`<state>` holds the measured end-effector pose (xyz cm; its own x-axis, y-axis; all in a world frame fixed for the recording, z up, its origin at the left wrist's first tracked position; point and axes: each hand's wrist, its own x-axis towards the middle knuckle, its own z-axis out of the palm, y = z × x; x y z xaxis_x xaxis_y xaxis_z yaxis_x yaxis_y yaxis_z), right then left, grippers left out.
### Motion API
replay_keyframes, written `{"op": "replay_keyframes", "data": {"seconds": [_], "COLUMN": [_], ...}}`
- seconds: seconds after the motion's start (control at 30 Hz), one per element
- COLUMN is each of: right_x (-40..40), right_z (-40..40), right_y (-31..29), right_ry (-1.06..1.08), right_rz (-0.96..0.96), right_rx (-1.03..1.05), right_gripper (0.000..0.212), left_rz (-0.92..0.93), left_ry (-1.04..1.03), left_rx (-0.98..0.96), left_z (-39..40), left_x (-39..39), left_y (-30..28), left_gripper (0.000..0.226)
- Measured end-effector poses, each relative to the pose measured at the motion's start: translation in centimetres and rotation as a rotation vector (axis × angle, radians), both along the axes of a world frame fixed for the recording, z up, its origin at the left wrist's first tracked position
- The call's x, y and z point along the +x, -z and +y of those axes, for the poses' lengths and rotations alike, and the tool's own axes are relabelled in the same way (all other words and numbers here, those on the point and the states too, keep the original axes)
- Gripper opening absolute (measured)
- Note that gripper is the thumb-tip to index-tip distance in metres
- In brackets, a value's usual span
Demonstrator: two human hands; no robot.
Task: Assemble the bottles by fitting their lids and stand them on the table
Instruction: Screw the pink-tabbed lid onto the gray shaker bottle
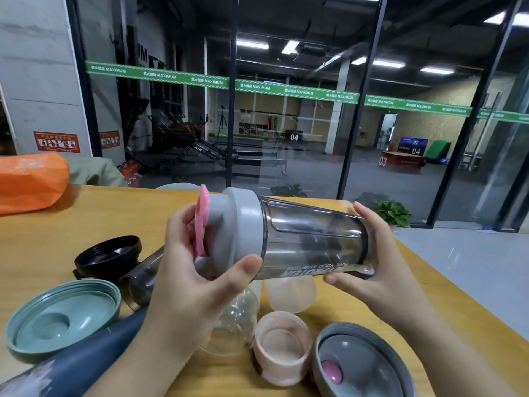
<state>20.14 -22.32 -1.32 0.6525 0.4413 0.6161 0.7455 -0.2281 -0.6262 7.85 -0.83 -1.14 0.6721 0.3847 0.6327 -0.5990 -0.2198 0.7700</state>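
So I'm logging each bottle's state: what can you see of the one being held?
The smoky bottle is clear dark plastic with upside-down white lettering, lying on its side above the table. A grey lid with a pink loop is fitted. The left hand grips the lid end, the right hand the base.
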Motion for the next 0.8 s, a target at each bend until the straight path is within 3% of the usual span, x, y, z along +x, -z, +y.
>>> {"op": "replay_keyframes", "data": {"seconds": [0.1,0.3,0.43,0.63,0.8], "right_x": [0.6,1.1,0.6,0.5,0.7], "right_z": [0.0,-0.3,0.5,0.7,0.4], "right_y": [0.2,0.3,0.2,0.2,0.6], "right_ry": [0.096,0.135,0.202,0.306,0.41], "right_rz": [-0.269,-0.464,-0.594,-0.623,-0.553], "right_rx": [-0.121,-0.221,-0.196,-0.105,-0.079], "right_gripper": [0.089,0.105,0.086,0.075,0.076], "left_rz": [0.002,-0.105,-0.218,-0.222,-0.063], "left_ry": [-0.058,-0.122,-0.213,-0.239,-0.236], "left_rx": [0.116,0.423,0.619,0.689,0.656], "left_z": [-0.2,-0.5,-0.5,-0.4,0.3], "left_x": [0.0,0.2,0.6,1.0,1.4], "left_y": [0.4,1.1,0.9,0.8,1.8], "left_gripper": [0.075,0.088,0.081,0.089,0.098]}}
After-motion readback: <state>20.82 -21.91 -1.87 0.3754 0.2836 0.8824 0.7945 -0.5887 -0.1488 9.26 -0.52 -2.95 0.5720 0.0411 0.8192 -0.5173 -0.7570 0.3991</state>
